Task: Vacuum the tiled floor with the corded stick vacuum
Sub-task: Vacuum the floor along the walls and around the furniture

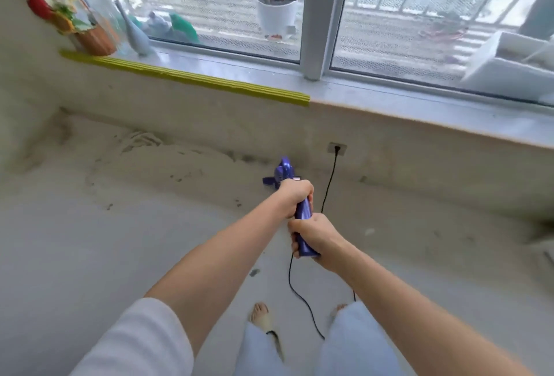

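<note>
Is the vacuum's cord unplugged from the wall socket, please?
No, the black cord runs up into the wall socket below the sill.

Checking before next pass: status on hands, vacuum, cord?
Left hand and right hand both grip the purple vacuum handle. Head end points toward wall. Black cord plugged into wall outlet, trailing between the feet: trip risk.

vacuum head hidden; floor blurred

A single wide-angle head camera looks forward and steeply down from standing height, taking in the floor near the person's feet, the far wall beneath the windowsill, and the window above.
</note>
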A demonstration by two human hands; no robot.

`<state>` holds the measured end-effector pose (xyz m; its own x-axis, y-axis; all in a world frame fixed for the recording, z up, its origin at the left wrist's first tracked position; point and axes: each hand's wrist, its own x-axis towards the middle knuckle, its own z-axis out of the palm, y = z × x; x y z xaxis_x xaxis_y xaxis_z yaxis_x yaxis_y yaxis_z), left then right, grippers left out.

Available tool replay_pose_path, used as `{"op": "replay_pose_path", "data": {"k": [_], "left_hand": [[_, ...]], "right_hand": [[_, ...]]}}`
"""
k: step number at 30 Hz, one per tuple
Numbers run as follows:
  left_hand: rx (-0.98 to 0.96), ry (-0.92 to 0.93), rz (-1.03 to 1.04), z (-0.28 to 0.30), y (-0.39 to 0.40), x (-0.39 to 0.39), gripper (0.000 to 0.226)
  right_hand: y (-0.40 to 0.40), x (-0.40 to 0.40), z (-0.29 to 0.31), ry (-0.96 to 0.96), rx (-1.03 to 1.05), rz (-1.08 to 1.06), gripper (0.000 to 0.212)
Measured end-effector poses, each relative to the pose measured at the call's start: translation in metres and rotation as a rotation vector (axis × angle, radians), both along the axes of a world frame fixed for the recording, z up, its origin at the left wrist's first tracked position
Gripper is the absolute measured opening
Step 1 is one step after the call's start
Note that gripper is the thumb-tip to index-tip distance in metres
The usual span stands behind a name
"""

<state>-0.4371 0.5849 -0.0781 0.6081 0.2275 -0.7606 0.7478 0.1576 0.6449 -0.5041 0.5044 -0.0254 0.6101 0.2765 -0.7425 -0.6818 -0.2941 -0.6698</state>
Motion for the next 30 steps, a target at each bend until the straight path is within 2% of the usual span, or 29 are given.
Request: {"op": "replay_pose_path", "data": {"k": [4,7,9,13,21,26,30], "left_hand": [[-0.006,0.047,-0.147,-0.014,-0.007,-0.012,0.009],[-0.002,0.050,-0.237,-0.021,-0.011,-0.020,0.019],[0.006,0.059,-0.277,-0.021,-0.015,-0.022,0.018],[-0.014,0.088,-0.280,-0.020,-0.022,-0.025,0.012],[-0.067,0.182,-0.284,-0.025,-0.033,-0.054,0.017],[-0.041,0.198,-0.382,-0.015,-0.038,-0.036,0.020],[-0.065,0.236,-0.400,-0.021,-0.027,-0.009,0.016]], "right_hand": [[0.002,-0.020,-0.012,0.037,-0.028,-0.119,0.012],[0.005,-0.030,-0.018,0.070,-0.034,-0.199,0.012],[0.004,-0.034,-0.019,0.084,-0.026,-0.250,0.010],[-0.005,-0.039,-0.018,0.102,-0.027,-0.269,0.011],[-0.020,-0.072,-0.021,0.125,0.007,-0.264,0.012],[-0.019,-0.059,-0.018,0.112,-0.003,-0.374,0.009],[-0.001,-0.037,-0.023,0.134,-0.010,-0.444,0.015]]}}
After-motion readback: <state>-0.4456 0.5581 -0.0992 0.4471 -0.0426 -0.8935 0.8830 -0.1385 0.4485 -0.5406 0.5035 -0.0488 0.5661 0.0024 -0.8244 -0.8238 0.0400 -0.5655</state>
